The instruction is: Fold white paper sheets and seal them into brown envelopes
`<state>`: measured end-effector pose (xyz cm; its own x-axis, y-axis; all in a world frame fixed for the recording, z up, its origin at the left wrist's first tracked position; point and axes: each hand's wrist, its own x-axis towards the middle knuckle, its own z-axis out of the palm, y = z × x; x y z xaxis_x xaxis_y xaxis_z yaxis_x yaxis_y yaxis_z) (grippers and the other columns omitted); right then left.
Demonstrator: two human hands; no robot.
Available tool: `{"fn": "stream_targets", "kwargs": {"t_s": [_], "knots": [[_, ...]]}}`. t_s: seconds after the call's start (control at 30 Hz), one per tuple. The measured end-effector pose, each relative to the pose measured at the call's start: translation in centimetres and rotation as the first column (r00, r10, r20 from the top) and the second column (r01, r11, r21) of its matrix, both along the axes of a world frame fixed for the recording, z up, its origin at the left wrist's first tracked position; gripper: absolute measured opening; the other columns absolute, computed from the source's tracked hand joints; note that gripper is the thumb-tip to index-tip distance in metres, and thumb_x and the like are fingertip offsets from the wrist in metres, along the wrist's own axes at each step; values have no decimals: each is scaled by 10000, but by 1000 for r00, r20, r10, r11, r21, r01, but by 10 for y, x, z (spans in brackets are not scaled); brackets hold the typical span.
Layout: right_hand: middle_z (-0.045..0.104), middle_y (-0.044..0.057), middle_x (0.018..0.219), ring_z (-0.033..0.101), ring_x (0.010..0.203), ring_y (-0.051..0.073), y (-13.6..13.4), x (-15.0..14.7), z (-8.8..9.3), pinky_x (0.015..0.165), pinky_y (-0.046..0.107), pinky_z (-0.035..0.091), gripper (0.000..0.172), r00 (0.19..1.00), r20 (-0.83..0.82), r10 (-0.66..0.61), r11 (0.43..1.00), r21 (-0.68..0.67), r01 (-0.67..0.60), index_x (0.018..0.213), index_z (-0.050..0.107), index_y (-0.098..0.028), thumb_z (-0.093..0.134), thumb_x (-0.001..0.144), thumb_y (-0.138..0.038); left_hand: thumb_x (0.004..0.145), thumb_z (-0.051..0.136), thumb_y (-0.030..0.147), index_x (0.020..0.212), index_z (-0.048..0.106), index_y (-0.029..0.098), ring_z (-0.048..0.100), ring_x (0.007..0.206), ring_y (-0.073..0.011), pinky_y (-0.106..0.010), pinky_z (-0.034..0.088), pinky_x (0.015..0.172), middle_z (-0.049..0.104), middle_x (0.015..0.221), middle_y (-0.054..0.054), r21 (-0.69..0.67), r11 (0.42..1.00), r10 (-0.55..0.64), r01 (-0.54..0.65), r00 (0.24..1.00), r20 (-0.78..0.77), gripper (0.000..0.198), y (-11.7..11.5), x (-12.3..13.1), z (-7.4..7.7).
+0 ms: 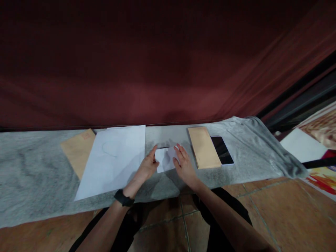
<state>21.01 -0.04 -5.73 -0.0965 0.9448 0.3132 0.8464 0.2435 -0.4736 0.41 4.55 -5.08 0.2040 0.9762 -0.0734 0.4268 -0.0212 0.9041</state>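
A small white piece of folded paper (164,161) lies low over the grey cloth between my two hands. My left hand (147,168) holds its left edge, with thumb and index finger at the side of the sheet. On the opposite side, my right hand (186,168) grips the right part, its fingers over the top and its thumb on the near face. Fingers cover both ends of the paper. To the left of my left hand are large white sheets (115,157), the top one bearing a faint curved line.
A grey cloth (34,175) covers the long narrow surface. A brown envelope (76,150) is partly under the white sheets. Right of my hands lie a stack of brown envelopes (204,147) and a dark-screened phone (222,150). A dark red curtain (157,70) hangs behind.
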Motion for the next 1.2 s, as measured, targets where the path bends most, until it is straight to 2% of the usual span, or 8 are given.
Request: {"fn": "stream_targets", "kwargs": {"t_s": [0.1, 0.17, 0.27, 0.37, 0.53, 0.73, 0.93, 1.2], "knots": [[349, 133, 1618, 302, 1503, 263, -7, -10, -1, 1223, 492, 270, 555, 980, 172, 103, 994, -58, -94, 1550, 352, -130, 390, 1034, -332, 791, 552, 130, 1538, 374, 139, 659, 716, -215, -342, 541, 712, 690, 843, -52, 71, 998, 18, 3, 956, -292, 767, -5, 4, 6], [338, 139, 1620, 298, 1505, 268, -10, -14, -4, 1232, 502, 242, 585, 965, 236, 115, 992, -78, -99, 1563, 323, -119, 394, 1040, -371, 874, 508, 178, 1508, 417, 128, 686, 948, -269, -405, 546, 869, 690, 1091, -141, 212, 977, 105, -14, 899, -424, 643, -15, 12, 10], [304, 147, 1629, 265, 1519, 266, -12, -14, -9, 1239, 489, 229, 591, 951, 291, 103, 994, -73, -85, 1572, 300, -103, 388, 1033, -328, 990, 418, 325, 1485, 432, 105, 544, 1306, -313, -465, 448, 1085, 560, 1405, -209, 391, 916, 123, 89, 865, -487, 542, -36, 35, 9], [258, 154, 1643, 225, 1532, 262, -12, -11, -12, 1245, 475, 218, 627, 935, 332, 128, 992, -49, -119, 1586, 257, -99, 408, 997, -253, 1015, 379, 439, 1542, 323, 91, 372, 1467, -308, -515, 337, 1182, 412, 1563, -219, 422, 875, 33, 238, 840, -542, 634, -53, 56, -2], [280, 157, 1636, 241, 1527, 251, -5, -8, -18, 1231, 481, 249, 588, 943, 329, 50, 999, -5, -51, 1584, 261, -102, 369, 1028, -258, 1005, 384, 482, 1546, 313, 46, 286, 1510, -317, -532, 278, 1212, 358, 1585, -242, 406, 876, 72, 259, 764, -641, 698, -51, 56, -12], [406, 180, 1577, 370, 1463, 280, 6, 5, -11, 1178, 471, 328, 530, 965, 258, -41, 998, -29, 50, 1515, 409, -74, 377, 1035, -295, 972, 495, 440, 1500, 416, 82, 293, 1506, -326, -558, 259, 1217, 381, 1578, -224, 376, 830, -16, 411, 692, -722, 643, -42, 32, -7], [667, 161, 1284, 626, 1149, 284, 14, 20, 12, 1001, 419, 484, 457, 969, 192, -154, 981, -84, 173, 1401, 556, -122, 384, 992, -234, 982, 472, 276, 1435, 505, 158, 369, 1476, -290, -573, 269, 1209, 458, 1545, -171, 290, 798, -132, 528, 623, -771, 468, -39, 23, 3], [686, 145, 1092, 689, 912, 271, 9, 15, 20, 779, 367, 537, 415, 946, 247, -210, 956, -152, 252, 1338, 604, -164, 408, 992, -283, 974, 418, 219, 1402, 545, 210, 426, 1443, -283, -558, 293, 1196, 505, 1515, -149, 267, 782, -147, 564, 582, -800, 446, -39, 23, 7]]}}
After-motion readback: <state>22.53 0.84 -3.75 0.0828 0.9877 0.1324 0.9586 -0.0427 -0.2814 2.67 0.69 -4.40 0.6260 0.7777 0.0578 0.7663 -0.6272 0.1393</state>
